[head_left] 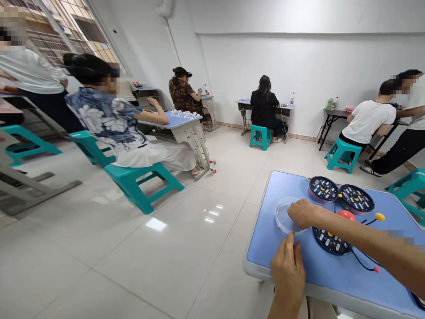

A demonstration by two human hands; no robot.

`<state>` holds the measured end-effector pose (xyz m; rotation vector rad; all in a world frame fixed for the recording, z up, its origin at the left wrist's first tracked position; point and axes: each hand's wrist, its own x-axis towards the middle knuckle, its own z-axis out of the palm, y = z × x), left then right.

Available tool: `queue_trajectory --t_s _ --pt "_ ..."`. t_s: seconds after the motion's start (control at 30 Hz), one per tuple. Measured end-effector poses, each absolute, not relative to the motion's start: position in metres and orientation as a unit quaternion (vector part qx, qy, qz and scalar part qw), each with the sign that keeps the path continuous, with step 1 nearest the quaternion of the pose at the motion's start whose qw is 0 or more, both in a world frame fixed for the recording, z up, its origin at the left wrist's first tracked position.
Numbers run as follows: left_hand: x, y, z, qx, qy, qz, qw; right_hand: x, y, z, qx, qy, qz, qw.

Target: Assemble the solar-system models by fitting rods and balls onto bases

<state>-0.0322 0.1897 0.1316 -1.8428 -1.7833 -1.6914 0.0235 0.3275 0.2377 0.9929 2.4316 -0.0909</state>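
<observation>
A clear round plastic dish (280,212) with a low wall lies on the blue tabletop. My right hand (303,214) is over its right side, fingers curled closed and pointing down. What the fingers hold, if anything, is hidden. Just below the dish, my left hand (289,268) has its fingers stretched up, the thumb apart, and a fingertip at the near rim. Under my right forearm lies a dark round disc with a printed space pattern (332,241), partly covered. Behind it are two similar round pieces, one at left (323,188) and one at right (357,198).
A red dome (346,215), a yellow ball on a black stem (380,216) and a red-tipped black cord (376,269) lie beside my forearm. Seated people work at other desks (179,118). Teal stools (142,181) stand on the tiled floor, with a bottle (212,167) by a desk leg.
</observation>
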Motion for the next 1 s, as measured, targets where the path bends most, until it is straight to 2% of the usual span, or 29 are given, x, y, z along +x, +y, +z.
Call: queue_trajectory --t_s 0.2,0.4,0.67,0.77,0.83,0.9,1.0 --pt "-0.033 0.195 0.133 -0.59 -0.587 -0.554 0.003 0.023 0.327 0.244 0.37 0.89 -0.056 0.26" --pt "-0.033 0.196 0.135 -0.588 -0.588 -0.555 -0.002 0.023 0.319 0.256 0.385 0.899 -0.078 0.196" --pt "-0.015 0.182 0.151 -0.618 -0.499 -0.606 -0.044 0.088 0.303 0.341 0.393 0.901 -0.184 0.02" --pt "0.003 0.18 0.156 -0.636 -0.464 -0.613 -0.072 0.137 0.282 0.363 0.409 0.816 -0.387 -0.128" --pt "0.019 0.18 0.158 -0.651 -0.439 -0.61 -0.103 0.169 0.27 0.364 0.435 0.749 -0.46 -0.194" --pt "0.036 0.178 0.161 -0.665 -0.42 -0.601 -0.141 0.198 0.264 0.356 0.47 0.701 -0.481 -0.236" --pt "0.053 0.173 0.173 -0.661 -0.412 -0.608 -0.153 0.232 0.264 0.333 0.502 0.658 -0.501 -0.253"
